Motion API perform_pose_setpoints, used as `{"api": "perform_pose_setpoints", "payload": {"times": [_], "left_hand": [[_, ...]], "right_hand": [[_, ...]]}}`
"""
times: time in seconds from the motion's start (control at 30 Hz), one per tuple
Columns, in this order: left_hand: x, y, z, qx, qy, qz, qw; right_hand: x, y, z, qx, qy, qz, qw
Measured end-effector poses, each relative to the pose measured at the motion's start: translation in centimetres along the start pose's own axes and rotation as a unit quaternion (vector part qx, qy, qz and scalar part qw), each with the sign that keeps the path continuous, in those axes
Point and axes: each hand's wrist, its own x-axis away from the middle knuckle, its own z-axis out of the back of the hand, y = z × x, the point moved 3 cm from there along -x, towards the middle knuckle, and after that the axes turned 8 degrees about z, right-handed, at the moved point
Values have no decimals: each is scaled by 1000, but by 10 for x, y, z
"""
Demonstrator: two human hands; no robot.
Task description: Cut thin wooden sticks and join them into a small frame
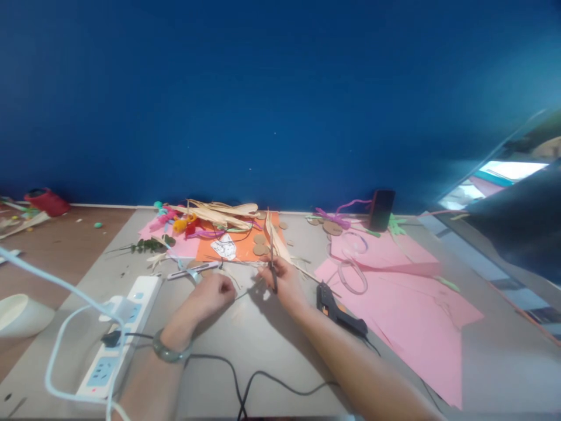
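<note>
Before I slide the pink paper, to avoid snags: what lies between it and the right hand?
The head view shows a glue gun and thin stick between right hand and pink paper.

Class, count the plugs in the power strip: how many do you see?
2: a white plug partway along the power strip, and a black plug just nearer the camera.

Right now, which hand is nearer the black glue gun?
Right: the right hand is left of the black glue gun; the left hand lies farther left.
</note>
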Motion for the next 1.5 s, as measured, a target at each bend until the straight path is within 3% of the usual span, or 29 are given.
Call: {"api": "perform_pose_setpoints", "payload": {"times": [0.1, 0.17, 0.27, 0.5, 0.6, 0.7, 0.77, 0.83, 0.9, 0.97, 1.1, 1.23, 1.5], "left_hand": [[-10, -2, 4, -87, 136, -26, 987], [-14, -1, 2, -164, 195, -64, 965], [-18, 0, -9, -251, 165, -124, 946], [-22, -3, -12, -308, 123, -132, 934], [-23, -4, -11, -297, 120, -133, 938], [-24, -4, -13, -282, 126, -146, 940], [-25, -5, -15, -256, 137, -155, 944], [-25, -5, -15, -216, 150, -166, 950], [-25, -4, -13, -181, 163, -174, 954], [-24, -3, -8, -168, 177, -172, 954], [-22, -2, 6, -197, 211, -124, 949], [-17, -4, 7, -278, 203, -52, 937], [-10, -1, -5, -384, 174, -30, 906]], "right_hand": [[0, 1, -1, -5, 1, -1, 1000], [0, 0, -2, -9, 2, -2, 1000], [1, -1, -3, -11, 0, 4, 1000], [-2, 9, -3, 9, -29, 12, 999], [-2, 7, 1, 118, -16, 107, 987], [3, -5, 5, 256, 5, 221, 941], [5, -9, 6, 210, -9, 204, 956], [3, -6, 6, 73, -40, 117, 990], [0, 1, 3, -33, -54, 36, 997], [-5, 10, 3, -49, -36, 12, 998], [-9, 21, 3, 84, -14, 98, 992], [-6, 20, 1, 251, -1, 213, 944], [-6, 25, -1, 254, -5, 208, 945]]}}
